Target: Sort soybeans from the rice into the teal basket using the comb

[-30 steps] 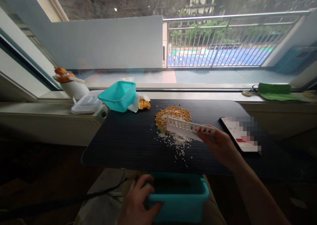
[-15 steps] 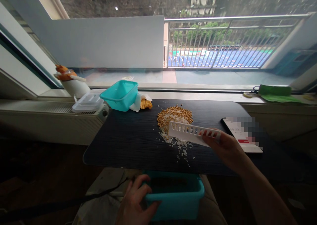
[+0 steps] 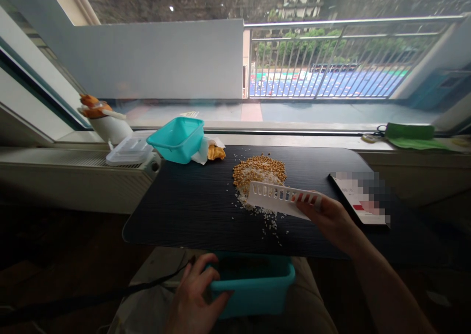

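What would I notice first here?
Likely the heap of yellow beans and white grains in the middle of the black table, with the right hand holding a white slotted strip at its near side. Next, a turquoise bin at the table's far left corner and a second bin below the front edge, gripped by the left hand.

Bare fingers (image 3: 207,276), forearm (image 3: 384,280); trousers (image 3: 312,295) apparently khaki.

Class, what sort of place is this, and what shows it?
Likely a room, beside a large glass window: a white, slotted-top radiator stands inside, and a silver metal railing shows outside.
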Tool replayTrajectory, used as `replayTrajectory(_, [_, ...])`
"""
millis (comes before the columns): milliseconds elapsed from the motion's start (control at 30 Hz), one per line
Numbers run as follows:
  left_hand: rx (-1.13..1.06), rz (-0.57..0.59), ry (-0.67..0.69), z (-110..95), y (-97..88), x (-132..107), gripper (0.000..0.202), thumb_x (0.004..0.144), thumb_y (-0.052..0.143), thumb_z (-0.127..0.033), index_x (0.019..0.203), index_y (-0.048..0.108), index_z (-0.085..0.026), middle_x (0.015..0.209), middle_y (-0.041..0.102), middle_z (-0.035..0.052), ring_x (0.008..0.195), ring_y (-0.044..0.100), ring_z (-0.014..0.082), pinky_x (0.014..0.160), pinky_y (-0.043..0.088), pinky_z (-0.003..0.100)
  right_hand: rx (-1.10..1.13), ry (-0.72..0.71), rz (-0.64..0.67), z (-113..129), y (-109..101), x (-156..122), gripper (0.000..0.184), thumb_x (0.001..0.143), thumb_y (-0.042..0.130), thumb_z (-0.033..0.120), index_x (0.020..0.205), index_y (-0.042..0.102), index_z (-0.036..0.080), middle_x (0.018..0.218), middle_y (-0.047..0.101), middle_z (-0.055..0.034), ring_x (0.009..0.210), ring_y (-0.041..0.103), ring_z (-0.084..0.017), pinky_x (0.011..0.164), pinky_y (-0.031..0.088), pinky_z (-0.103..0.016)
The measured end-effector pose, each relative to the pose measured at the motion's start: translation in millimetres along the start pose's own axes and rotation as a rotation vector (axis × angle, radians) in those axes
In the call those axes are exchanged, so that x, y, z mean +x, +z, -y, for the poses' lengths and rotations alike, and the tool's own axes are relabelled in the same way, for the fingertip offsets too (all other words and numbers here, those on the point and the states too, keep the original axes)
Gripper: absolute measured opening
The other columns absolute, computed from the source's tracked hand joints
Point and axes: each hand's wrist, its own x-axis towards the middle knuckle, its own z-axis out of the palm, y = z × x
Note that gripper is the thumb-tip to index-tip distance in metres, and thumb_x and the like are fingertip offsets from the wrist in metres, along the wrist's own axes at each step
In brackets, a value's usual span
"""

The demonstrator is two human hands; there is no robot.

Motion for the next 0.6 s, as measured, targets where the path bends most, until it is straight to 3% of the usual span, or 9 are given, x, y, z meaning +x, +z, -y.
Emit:
replayTrajectory(300, [-0.019,0.034,-0.013,1.2,2.3,-2.4,0.007,0.072,0.069,-0.021,0.069,0.063,-0.023,0.114,0.067,0.0067,0.101,0.066,0.028,0.086,0.054,0.044,0.012,0.02,0.011,7.4,-2.0,-6.3,0.024,0.084,0.065,0.044,0.09,0.072,0.022,0.084,0.071,-0.0041,0.079,0.065,-0.021,0.074,0.052,-0.031])
replayTrajectory(600, [-0.021,0.045,-0.01,-0.4,0.7,-1.9,0.006,0.073,0.068,-0.021,0.07,0.063,-0.022,0.114,0.067,0.0069,0.102,0.067,0.0281,0.094,0.05,0.053,0.01,0.037,0.103,-0.3,-3.2,-10.4,0.023,0.087,0.062,0.044,0.093,0.069,0.022,0.086,0.069,-0.0035,0.08,0.063,-0.021,0.071,0.049,-0.029])
